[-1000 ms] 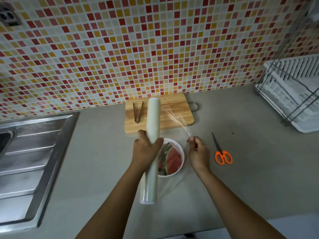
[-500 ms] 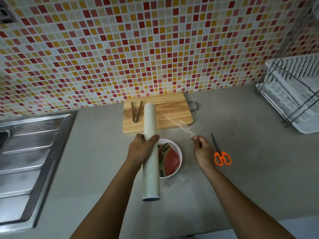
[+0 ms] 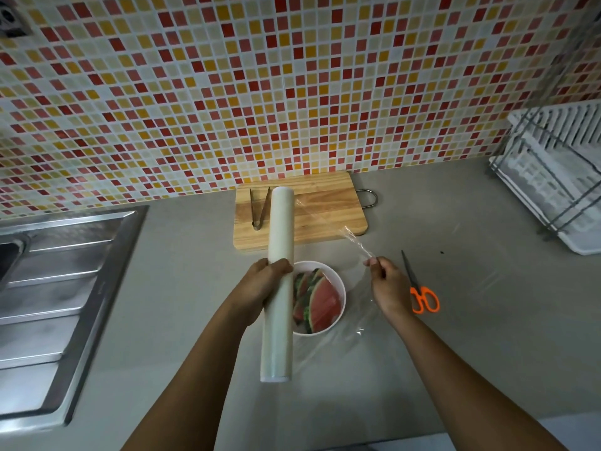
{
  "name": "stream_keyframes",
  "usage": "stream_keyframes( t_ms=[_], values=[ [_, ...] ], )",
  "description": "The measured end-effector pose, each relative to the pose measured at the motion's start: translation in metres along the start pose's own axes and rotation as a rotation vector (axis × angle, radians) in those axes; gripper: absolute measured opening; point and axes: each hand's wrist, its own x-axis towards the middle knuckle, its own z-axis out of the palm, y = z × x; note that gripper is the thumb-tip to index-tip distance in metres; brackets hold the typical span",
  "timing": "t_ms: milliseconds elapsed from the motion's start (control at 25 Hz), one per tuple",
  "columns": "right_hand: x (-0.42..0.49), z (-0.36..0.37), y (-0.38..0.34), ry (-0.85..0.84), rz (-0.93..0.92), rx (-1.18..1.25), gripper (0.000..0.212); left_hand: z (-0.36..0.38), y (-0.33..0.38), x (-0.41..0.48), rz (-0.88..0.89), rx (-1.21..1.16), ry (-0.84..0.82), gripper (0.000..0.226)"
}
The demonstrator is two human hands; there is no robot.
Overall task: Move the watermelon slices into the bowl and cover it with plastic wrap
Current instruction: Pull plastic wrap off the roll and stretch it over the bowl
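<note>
Left hand [image 3: 260,288] tight around the roll [image 3: 280,229] across the bowl [image 3: 340,284]; right hand [image 3: 388,288] in a pinch on film [image 3: 354,242], scissors [image 3: 422,297] beside.

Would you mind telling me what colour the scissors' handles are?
Orange; the scissors lie on the counter, seen clearly in the head view.

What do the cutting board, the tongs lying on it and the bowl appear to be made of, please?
The cutting board looks like pale wood, matte, with visible grain bands. The tongs seem metal: grey with a dull sheen. The bowl is white and smooth, plastic or ceramic; this view cannot settle which.
</note>
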Motion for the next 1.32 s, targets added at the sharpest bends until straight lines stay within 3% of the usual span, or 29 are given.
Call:
stream_keyframes(
  t_ms=[160, 360, 640, 800, 960, 1320],
  values=[
    [0.002, -0.001, 0.002, -0.002, -0.014, -0.018, 0.027, -0.01, -0.006, -0.002, 0.037, 0.051, 0.158, 0.037],
    [-0.002, 0.0, 0.006, -0.014, -0.044, -0.049, 0.027, -0.016, -0.018, -0.005, -0.007, 0.003, 0.17, 0.056],
    [-0.001, 0.006, 0.009, -0.015, -0.063, -0.101, 0.027, -0.029, -0.026, -0.006, -0.069, -0.021, 0.165, 0.034],
    [-0.003, 0.011, 0.007, -0.029, -0.048, -0.09, 0.028, -0.043, -0.038, -0.008, 0.007, 0.099, 0.211, 0.044],
    [-0.005, 0.013, 0.008, -0.021, -0.042, -0.092, 0.027, -0.053, -0.051, -0.009, 0.05, 0.101, 0.272, 0.039],
    [-0.012, 0.022, 0.011, -0.057, -0.054, -0.107, 0.028, -0.06, -0.074, -0.008, 0.009, 0.14, 0.321, 0.044]
  ],
)
